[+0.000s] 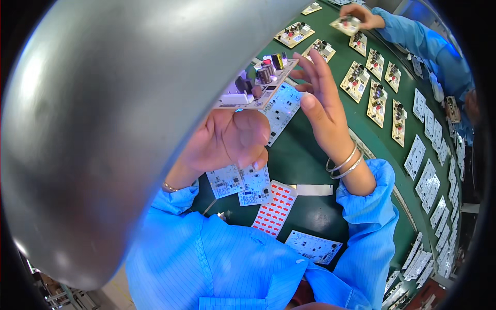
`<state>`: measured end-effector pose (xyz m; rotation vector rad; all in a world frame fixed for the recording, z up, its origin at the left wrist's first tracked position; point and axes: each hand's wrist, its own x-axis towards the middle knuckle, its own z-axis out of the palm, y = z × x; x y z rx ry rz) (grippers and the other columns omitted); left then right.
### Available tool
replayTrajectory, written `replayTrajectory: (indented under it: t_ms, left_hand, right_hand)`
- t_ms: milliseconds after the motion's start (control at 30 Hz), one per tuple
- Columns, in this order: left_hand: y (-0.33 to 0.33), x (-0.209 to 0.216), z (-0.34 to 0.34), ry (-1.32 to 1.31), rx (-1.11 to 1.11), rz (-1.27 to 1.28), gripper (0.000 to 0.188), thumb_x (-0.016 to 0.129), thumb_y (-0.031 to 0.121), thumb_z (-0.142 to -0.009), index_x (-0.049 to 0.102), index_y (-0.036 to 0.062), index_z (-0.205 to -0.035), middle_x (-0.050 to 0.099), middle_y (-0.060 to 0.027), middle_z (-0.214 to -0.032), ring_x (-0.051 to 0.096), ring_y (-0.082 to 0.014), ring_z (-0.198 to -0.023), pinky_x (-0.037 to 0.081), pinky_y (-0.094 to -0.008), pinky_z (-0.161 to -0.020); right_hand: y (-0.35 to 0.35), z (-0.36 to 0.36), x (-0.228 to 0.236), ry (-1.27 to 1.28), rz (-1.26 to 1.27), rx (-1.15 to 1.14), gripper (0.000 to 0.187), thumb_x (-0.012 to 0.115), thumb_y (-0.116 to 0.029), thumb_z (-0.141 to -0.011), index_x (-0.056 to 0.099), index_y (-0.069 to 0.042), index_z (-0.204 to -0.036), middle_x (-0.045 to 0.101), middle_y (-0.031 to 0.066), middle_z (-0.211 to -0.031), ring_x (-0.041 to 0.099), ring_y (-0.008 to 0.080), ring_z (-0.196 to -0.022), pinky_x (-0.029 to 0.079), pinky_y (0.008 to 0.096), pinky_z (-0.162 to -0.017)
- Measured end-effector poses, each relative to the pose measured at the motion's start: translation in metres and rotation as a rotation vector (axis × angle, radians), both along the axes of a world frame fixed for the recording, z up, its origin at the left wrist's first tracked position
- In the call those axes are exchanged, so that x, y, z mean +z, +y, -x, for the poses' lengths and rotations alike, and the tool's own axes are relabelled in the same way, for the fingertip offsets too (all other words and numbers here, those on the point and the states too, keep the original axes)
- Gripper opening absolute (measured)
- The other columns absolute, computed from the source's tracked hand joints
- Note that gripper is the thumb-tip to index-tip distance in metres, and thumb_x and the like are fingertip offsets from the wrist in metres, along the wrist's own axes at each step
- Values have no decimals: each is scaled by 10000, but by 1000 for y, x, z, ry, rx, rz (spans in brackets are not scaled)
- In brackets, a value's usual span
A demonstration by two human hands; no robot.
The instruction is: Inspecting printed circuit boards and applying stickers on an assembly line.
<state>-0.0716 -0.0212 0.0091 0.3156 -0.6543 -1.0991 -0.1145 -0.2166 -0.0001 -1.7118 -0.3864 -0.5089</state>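
Note:
My left hand [227, 138] holds a beige circuit board [261, 85] from below, tilted, with capacitors and a white block standing on it. My right hand [323, 101] is raised beside the board's right edge, fingers spread, the fingertips at or near the board's corner. Two silver bangles [343, 165] ring my right wrist. Under the board lies a white panel of small boards [281, 111] on the green belt [305, 155]. Both my sleeves are blue.
A large grey metal lamp shade [103, 129] blocks the left half. Small white boards [240, 182], a sheet of red arrow stickers [274, 209] and another white board [312, 247] lie near me. Rows of boards [374, 77] run along the belt. Another person's hand [359, 15] holds a board far away.

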Motion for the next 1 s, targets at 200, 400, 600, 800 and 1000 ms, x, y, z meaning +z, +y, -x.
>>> replayTrajectory:
  t_ms: [200, 400, 600, 800, 1000]
  left_hand:
    - [-1, -2, -2, 42, 60, -27, 717, 145, 559, -845, 79, 27, -1322, 526, -101, -847, 455, -162, -556, 374, -352, -627]
    - [-4, -22, -13, 57, 35, 162, 648, 171, 533, -855, 361, 11, -1189, 487, -71, -692, 412, -141, -516, 359, -324, -590]
    - [-4, -3, -5, 183, 115, -9, 516, 233, 491, -865, 492, 50, -799, 424, -29, -575, 368, -108, -466, 326, -272, -536]
    - [-4, -1, -2, 221, 184, -68, 483, 243, 458, -874, 468, 68, -698, 417, -23, -565, 360, -101, -456, 322, -263, -510]
    - [0, -17, -15, 225, 54, -6, 417, 274, 385, -885, 468, 67, -697, 428, -20, -552, 382, -97, -451, 351, -254, -502]
  right_hand:
    - [-5, 5, -5, -46, 55, -35, 680, 541, -237, -787, 158, -49, -1317, 366, 168, -1257, 437, 239, -1072, 341, 324, -879]
    - [3, 17, 2, -201, 164, -110, 740, 485, -443, -794, 154, -31, -1311, 302, 174, -1298, 360, 264, -1146, 287, 367, -924]
    - [10, 27, 4, -476, 346, -142, 714, 594, -293, -724, 248, 31, -1258, 382, 223, -1223, 395, 340, -1107, 307, 400, -919]
    - [17, 31, 6, -564, 417, -116, 710, 579, -391, -730, 303, 29, -1232, 428, 223, -1176, 416, 345, -1062, 320, 407, -897]
    - [17, 32, 7, -594, 424, -114, 675, 576, -384, -735, 338, 28, -1213, 454, 214, -1153, 420, 335, -1048, 330, 394, -885]
